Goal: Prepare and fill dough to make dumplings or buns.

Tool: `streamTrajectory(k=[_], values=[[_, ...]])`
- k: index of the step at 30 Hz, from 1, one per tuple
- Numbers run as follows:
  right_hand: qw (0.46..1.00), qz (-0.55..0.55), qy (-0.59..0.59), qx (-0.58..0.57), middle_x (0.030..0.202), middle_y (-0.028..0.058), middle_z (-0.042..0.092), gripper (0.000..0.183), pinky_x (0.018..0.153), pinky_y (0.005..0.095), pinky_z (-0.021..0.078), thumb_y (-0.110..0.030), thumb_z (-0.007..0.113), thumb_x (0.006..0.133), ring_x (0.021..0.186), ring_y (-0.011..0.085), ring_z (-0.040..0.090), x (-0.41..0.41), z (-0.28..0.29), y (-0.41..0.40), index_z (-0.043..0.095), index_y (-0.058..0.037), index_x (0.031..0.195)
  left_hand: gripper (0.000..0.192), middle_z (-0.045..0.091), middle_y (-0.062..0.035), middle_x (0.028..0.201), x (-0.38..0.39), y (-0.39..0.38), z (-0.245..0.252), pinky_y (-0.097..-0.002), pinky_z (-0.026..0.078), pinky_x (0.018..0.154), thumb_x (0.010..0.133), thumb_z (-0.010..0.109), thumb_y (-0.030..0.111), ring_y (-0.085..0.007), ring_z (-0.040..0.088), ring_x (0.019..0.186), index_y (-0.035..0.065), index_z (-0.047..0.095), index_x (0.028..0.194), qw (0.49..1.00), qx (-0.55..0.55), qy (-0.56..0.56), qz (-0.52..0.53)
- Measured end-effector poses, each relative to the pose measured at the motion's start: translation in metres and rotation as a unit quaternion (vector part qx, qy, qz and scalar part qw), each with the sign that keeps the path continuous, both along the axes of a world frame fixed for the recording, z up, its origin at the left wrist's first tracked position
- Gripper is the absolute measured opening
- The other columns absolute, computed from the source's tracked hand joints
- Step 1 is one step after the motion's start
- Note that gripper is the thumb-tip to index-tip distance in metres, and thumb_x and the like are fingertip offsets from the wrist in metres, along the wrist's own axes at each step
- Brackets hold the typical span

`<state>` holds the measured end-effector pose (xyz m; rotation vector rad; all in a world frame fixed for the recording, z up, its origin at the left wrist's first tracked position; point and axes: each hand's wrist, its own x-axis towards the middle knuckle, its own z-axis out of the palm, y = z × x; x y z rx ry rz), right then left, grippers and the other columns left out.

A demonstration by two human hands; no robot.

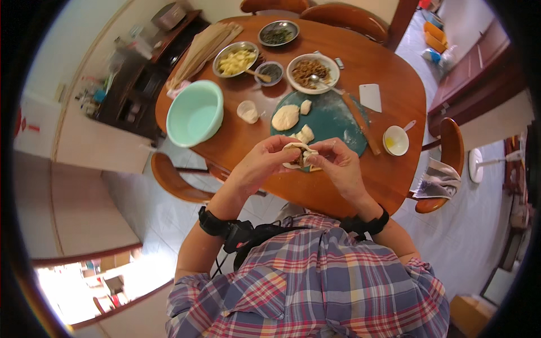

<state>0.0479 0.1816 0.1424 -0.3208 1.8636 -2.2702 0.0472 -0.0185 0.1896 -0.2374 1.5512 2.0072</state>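
Observation:
Between both hands, above the near edge of a round green mat (329, 114), is a dough wrapper (301, 145) with brown filling showing in its middle. My left hand (266, 156) supports the wrapper from the left, its thumb against the filling. On the right side, my right hand (340, 162) pinches the wrapper's rim between thumb and fingers. Just beyond lie cut dough pieces (305, 134), a flattened dough round (285, 117) and a small dough lump (305, 107). A wooden rolling pin (360, 122) rests across the mat's right side.
Behind the mat stands a white bowl of brown filling (310, 72) with a spoon. Bowls of yellow chunks (236, 60), dark seeds (269, 73) and chopped greens (279, 34) sit farther back. A mint-green basin (196, 114) is left; a white scraper (370, 97) and small oil bowl (396, 141) are right.

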Motion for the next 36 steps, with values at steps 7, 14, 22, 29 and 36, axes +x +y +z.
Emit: streamTrajectory(k=[7, 14, 22, 29, 36], values=[[0.991, -0.103, -0.063, -0.053, 0.104, 0.0071, 0.063, 0.027, 0.078, 0.0233, 0.052, -0.004, 0.069, 0.084, 0.087, 0.0116, 0.062, -0.028, -0.003, -0.01, 0.061, -0.0015, 0.109, 0.04, 0.059, -0.0068, 0.116, -0.046, 0.014, 0.0, -0.0343, 0.049, 0.092, 0.094, 0.053, 0.023, -0.0167, 0.058, 0.106, 0.0053, 0.049, 0.129, 0.988, 0.137, -0.06, 0.04], [0.975, -0.174, 0.067, 0.125, 0.097, 0.0066, 0.061, 0.034, 0.075, 0.0244, 0.0523, -0.002, 0.069, 0.082, 0.091, 0.0148, 0.061, -0.042, -0.005, -0.022, 0.062, -0.0038, 0.115, 0.035, 0.061, -0.0052, 0.11, -0.079, 0.007, -0.027, -0.0305, 0.055, 0.08, 0.094, 0.055, 0.017, -0.0153, 0.062, 0.098, 0.0046, 0.053, 0.127, 0.99, 0.127, -0.054, 0.018], [0.942, -0.181, 0.147, 0.243, 0.095, 0.009, 0.059, 0.031, 0.068, 0.0298, 0.0515, -0.005, 0.07, 0.08, 0.083, 0.0215, 0.062, -0.048, 0.014, -0.019, 0.066, -0.0072, 0.111, 0.034, 0.062, -0.0043, 0.107, -0.091, 0.006, -0.034, -0.0293, 0.055, 0.08, 0.091, 0.056, 0.015, -0.0136, 0.062, 0.096, 0.0051, 0.056, 0.124, 0.996, 0.047, -0.033, -0.072], [0.93, -0.16, 0.179, 0.278, 0.088, 0.0087, 0.062, 0.022, 0.068, 0.0307, 0.0514, -0.004, 0.069, 0.08, 0.077, 0.0235, 0.062, -0.052, 0.007, -0.003, 0.066, -0.0044, 0.102, 0.034, 0.062, -0.0042, 0.106, -0.093, 0.015, -0.018, -0.0303, 0.054, 0.08, 0.093, 0.054, 0.021, -0.0134, 0.061, 0.097, 0.0074, 0.057, 0.123, 0.996, 0.046, -0.041, -0.067], [0.935, -0.175, 0.196, 0.238, 0.095, 0.0086, 0.06, 0.02, 0.068, 0.0297, 0.0517, -0.003, 0.069, 0.079, 0.081, 0.0201, 0.062, -0.049, 0.004, 0.005, 0.066, -0.0048, 0.099, 0.033, 0.062, -0.0026, 0.107, -0.092, 0.024, -0.019, -0.0287, 0.053, 0.079, 0.094, 0.054, 0.026, -0.0114, 0.061, 0.095, 0.0078, 0.058, 0.122, 0.995, 0.008, -0.009, -0.099]])
